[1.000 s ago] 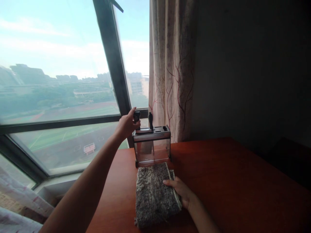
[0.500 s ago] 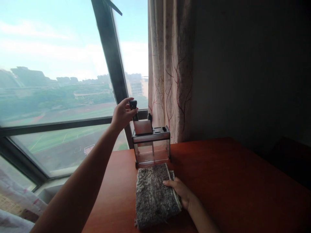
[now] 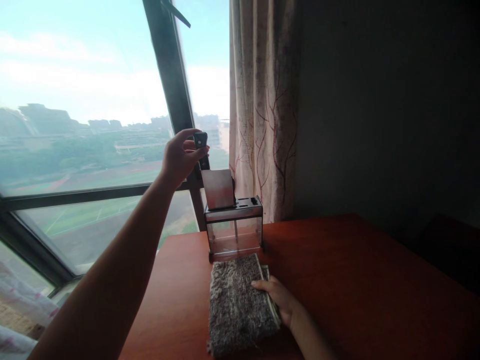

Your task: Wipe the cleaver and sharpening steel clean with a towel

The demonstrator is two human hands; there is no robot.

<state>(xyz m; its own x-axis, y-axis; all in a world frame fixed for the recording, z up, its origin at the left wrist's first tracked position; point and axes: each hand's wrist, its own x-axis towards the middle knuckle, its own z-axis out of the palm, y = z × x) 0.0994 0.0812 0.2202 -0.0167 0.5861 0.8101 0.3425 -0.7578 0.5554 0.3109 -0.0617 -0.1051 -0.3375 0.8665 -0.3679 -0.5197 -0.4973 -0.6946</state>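
Note:
My left hand (image 3: 183, 152) is closed around the black handle of a cleaver (image 3: 218, 189). Its broad blade stands upright, with the lower edge still in a slot at the left end of a clear-walled knife block (image 3: 234, 214). Behind the blade, a second dark handle is mostly hidden. My right hand (image 3: 279, 299) grips the right edge of a folded grey, shaggy cloth (image 3: 240, 305), thumb on top. The cloth lies in front of the knife block, on the near part of the table.
The reddish-brown wooden table (image 3: 337, 265) carries the knife block near its far edge. A large window with a dark frame (image 3: 170, 65) rises at the left. A patterned curtain (image 3: 262, 110) hangs behind the block, beside a dark wall.
My left hand has risen and moved slightly left, drawing the cleaver farther up, so more blade shows above the knife block. My right hand and the cloth have stayed in place.

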